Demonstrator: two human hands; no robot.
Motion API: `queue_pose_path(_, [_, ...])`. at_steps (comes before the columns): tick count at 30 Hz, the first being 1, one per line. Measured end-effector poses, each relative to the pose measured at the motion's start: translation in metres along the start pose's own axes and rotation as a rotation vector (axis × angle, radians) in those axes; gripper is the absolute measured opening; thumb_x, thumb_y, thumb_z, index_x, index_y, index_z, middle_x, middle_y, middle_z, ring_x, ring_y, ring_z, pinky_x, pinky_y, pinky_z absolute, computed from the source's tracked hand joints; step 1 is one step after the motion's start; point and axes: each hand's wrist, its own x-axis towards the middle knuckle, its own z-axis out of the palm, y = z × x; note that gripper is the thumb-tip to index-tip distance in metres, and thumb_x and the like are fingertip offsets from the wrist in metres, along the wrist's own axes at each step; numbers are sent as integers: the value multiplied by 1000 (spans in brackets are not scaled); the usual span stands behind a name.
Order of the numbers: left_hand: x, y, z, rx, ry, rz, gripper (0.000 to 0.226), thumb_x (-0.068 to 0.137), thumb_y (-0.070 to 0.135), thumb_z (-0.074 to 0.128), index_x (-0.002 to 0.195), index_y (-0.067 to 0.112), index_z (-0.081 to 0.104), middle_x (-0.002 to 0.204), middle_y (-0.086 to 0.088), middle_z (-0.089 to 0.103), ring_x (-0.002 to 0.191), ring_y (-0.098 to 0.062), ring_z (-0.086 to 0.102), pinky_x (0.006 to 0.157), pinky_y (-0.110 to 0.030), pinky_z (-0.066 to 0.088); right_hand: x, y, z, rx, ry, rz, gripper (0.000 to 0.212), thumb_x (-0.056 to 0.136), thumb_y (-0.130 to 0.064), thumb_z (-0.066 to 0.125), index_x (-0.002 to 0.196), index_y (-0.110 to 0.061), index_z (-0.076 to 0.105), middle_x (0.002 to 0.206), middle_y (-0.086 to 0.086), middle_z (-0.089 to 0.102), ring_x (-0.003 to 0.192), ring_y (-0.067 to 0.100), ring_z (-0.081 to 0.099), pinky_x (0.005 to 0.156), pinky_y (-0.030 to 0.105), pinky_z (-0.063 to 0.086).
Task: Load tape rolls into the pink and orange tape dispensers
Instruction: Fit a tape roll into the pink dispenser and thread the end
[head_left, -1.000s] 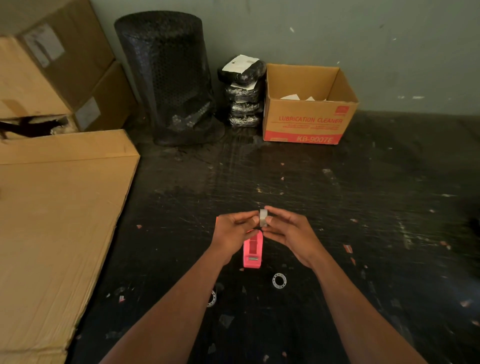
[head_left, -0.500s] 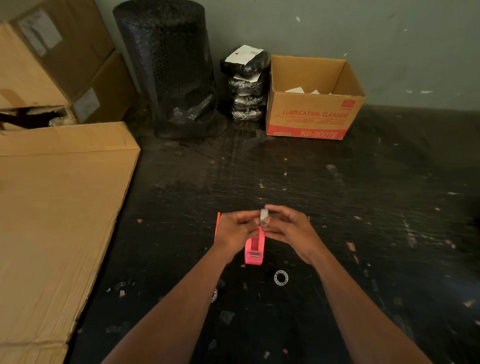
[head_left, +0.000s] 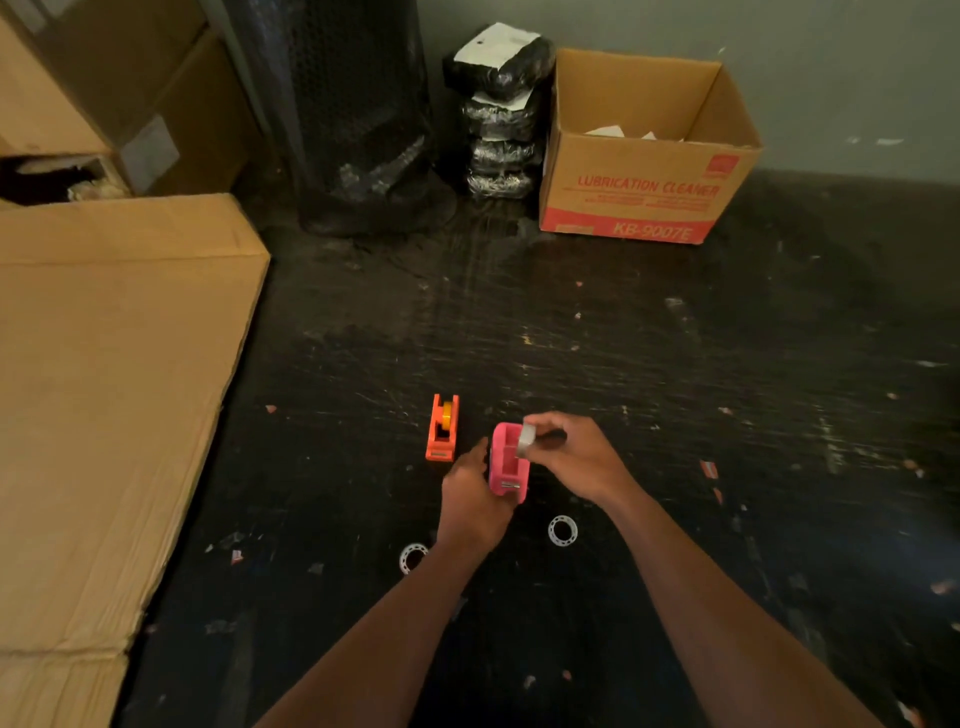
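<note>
2 fingers (head_left: 537, 419) around tape roll (head_left: 527, 439)

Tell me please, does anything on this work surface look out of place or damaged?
Two empty white tape cores lie loose near the hands, and small scraps litter the scratched black table. The large flat cardboard box has a crushed near corner. The orange dispenser and pink dispenser look intact.
</note>
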Motion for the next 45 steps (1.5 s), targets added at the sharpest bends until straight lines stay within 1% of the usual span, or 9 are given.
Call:
queue_pose_path(6, [5, -5, 7, 77, 4, 37, 44, 83, 6, 80, 124, 17, 67, 113, 2, 73, 103, -10, 66, 97, -30, 55, 12, 8, 9, -197, -17, -58, 50, 92, -19, 76, 140, -23, 65, 134, -3, 70, 126, 12, 63, 101, 28, 50])
queue_pose_path(10, [6, -11, 9, 78, 2, 39, 39, 90, 4, 73, 123, 24, 68, 108, 8, 74, 98, -2, 67, 87, -16, 51, 18, 12, 14, -349, -20, -78, 50, 96, -19, 71, 144, -26, 61, 145, -1, 61, 136, 18, 54, 114, 41, 45])
queue_pose_path(14, [7, -16, 12, 64, 27, 52, 46, 89, 2, 73, 130, 22, 67, 116, 6, 75, 105, -3, 67, 97, -26, 56, 21, 17, 20, -406, -21, -85, 52, 98, -19, 68, 148, -22, 57, 148, -2, 53, 140, 19, 48, 119, 40, 40])
queue_pose_path(16, [7, -17, 12, 75, 34, 49, 47, 90, 0, 72, 134, 15, 65, 119, 2, 74, 104, 0, 62, 93, -18, 50, 21, 18, 22, -415, -24, -82, 53, 100, -19, 65, 151, -19, 54, 153, 0, 46, 145, 19, 44, 122, 40, 36])
queue_pose_path(23, [10, -20, 11, 86, 44, 74, 41, 89, 2, 73, 127, 17, 68, 111, 2, 77, 95, 1, 62, 78, -2, 43, 18, 18, 20, -435, -44, -103, 52, 103, -18, 59, 153, -19, 49, 153, 1, 46, 143, 19, 46, 120, 37, 39])
queue_pose_path(28, [10, -20, 10, 61, 14, 51, 49, 90, 2, 73, 134, 22, 65, 116, 2, 76, 102, -4, 67, 90, -19, 55, 19, 12, 17, -487, -92, -92, 51, 104, -17, 57, 154, -19, 48, 158, 0, 38, 144, 19, 44, 121, 37, 38])
queue_pose_path(32, [8, -16, 8, 87, 2, 34, 51, 92, 2, 71, 140, 15, 61, 122, 1, 73, 100, 2, 56, 78, -3, 42, 17, 12, 17, -503, -106, -98, 50, 102, -13, 59, 151, -16, 51, 159, -2, 34, 142, 18, 45, 116, 31, 37])
queue_pose_path(41, [9, -16, 8, -1, 23, 40, 53, 88, -8, 62, 132, 21, 68, 97, 23, 69, 85, 21, 58, 82, -2, 47, 23, 24, 21, -492, -70, -100, 62, 105, -18, 54, 162, -21, 33, 165, 2, 34, 151, 21, 38, 122, 37, 36])
queue_pose_path(45, [12, -11, 8, -53, 62, 2, 34, 95, 7, 65, 124, 23, 72, 102, 20, 70, 90, 12, 64, 72, -1, 46, 25, 33, 21, -509, -42, -115, 55, 104, -12, 54, 157, -17, 43, 159, 6, 45, 146, 21, 45, 120, 37, 40])
